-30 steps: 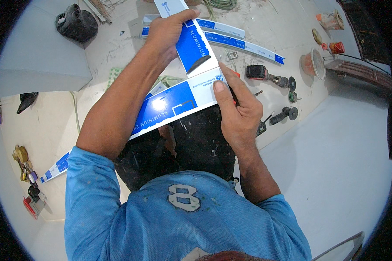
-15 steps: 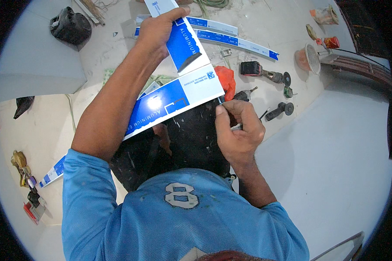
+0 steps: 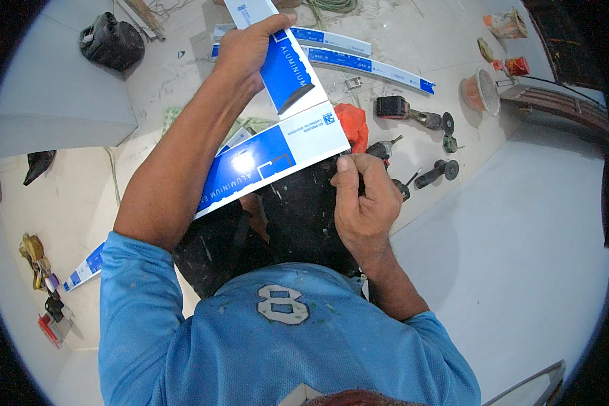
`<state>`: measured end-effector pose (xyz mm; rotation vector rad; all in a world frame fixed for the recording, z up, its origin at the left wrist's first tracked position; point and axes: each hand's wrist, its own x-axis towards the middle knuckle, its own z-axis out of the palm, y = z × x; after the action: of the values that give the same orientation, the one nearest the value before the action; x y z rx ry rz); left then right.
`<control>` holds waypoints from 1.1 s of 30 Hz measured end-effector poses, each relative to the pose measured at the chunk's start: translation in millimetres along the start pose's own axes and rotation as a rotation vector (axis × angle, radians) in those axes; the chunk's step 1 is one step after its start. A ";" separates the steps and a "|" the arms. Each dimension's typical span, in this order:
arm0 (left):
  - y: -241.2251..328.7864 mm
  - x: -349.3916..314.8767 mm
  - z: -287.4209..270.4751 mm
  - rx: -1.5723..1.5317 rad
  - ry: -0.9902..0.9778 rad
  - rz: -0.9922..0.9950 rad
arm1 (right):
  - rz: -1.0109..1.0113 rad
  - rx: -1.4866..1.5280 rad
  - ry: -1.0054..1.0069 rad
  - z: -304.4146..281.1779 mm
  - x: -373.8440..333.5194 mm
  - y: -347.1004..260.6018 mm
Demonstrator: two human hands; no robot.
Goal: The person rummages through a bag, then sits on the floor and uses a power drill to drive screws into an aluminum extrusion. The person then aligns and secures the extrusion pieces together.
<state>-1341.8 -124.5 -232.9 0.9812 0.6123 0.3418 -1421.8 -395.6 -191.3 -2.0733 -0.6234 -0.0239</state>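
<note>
while the left hand [image 3: 250, 51] reaches toward the upper middle of the frame, its fingers are clamped over the top edge of a blue and white strip [image 3: 287, 78] that stands tilted there; a second blue and white strip [image 3: 271, 162] lies slantwise across the centre of the frame, running from the left forearm up toward the right, and its white end meets the lower end of the first strip; the right hand [image 3: 362, 196], just right of centre, is curled with its thumb pressed at the lower right corner of that second strip, fingers folded in as if pinching something small, though what it pinches cannot be told; beneath both strips is a dark, paint-flecked mass [image 3: 284, 223] in the middle of the frame; an orange rag [image 3: 354, 125] shows just beside the end of the second strip; to the right of centre a few power tools [image 3: 406, 111] lie on the pale floor [image 3: 183, 81], near each other; two more long blue and white strips [image 3: 358, 61] lie along the upper part of the frame; a black jug [image 3: 111, 42] stands at the upper left; an orange bucket [image 3: 480, 91] sits at the upper right; a bunch of small colourful items [image 3: 40, 271] lies at the left edge; the person's blue shirt [image 3: 284, 345] fills the lower middle.
</note>
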 end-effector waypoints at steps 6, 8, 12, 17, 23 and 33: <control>-0.3 0.2 -3.2 0.049 0.007 0.003 | -0.067 0.027 0.061 3.0 2.6 -1.8; 0.4 0.0 -1.7 0.033 0.001 0.007 | -0.035 0.024 0.040 2.4 2.6 0.2; 0.9 -1.5 -1.0 0.031 0.005 0.013 | 0.041 0.048 -0.038 1.9 0.4 2.2; 1.1 1.0 -3.4 0.044 -0.005 0.008 | -0.021 0.023 0.050 6.7 3.2 0.7; 1.7 1.4 -4.6 0.079 0.010 0.015 | 0.035 0.064 -0.017 4.6 3.9 -0.2; 4.1 -0.9 -3.2 0.071 0.011 0.012 | -0.039 0.081 -0.002 2.0 4.8 2.5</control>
<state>-1344.4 -120.8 -230.5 1.0526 0.6318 0.3382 -1417.0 -393.1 -193.2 -1.9836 -0.6552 -0.0190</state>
